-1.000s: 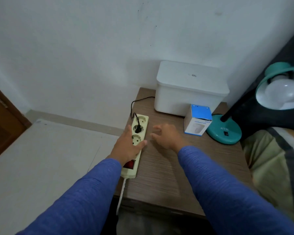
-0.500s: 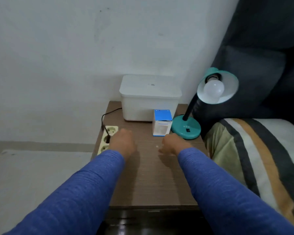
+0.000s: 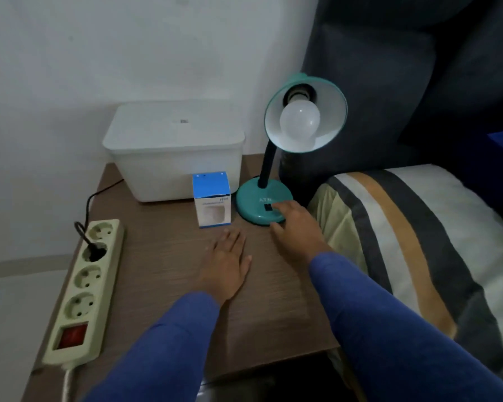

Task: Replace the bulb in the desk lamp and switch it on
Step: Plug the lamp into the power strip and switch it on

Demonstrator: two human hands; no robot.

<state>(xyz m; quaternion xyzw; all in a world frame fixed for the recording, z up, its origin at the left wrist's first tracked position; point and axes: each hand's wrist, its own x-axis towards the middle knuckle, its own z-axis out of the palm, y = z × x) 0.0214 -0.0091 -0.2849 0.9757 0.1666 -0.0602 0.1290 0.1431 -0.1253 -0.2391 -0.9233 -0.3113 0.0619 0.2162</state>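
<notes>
1. On the desk [image 3: 163, 288], the left hand [image 3: 226, 264] lies flat, its grip spread wide, holding nothing.
2. Right hand [image 3: 298, 227]: loose grip, fingertips [image 3: 278, 206] touching the lamp base [image 3: 259, 203] beside its switch [image 3: 268, 208].
3. Bulb [image 3: 299, 121] sits in the shade; bulb box [image 3: 212, 198] stands left of the base.

The right hand [image 3: 298, 227] has reached onto the lamp base [image 3: 259, 203]; the left hand [image 3: 227, 264] now lies flat.
</notes>
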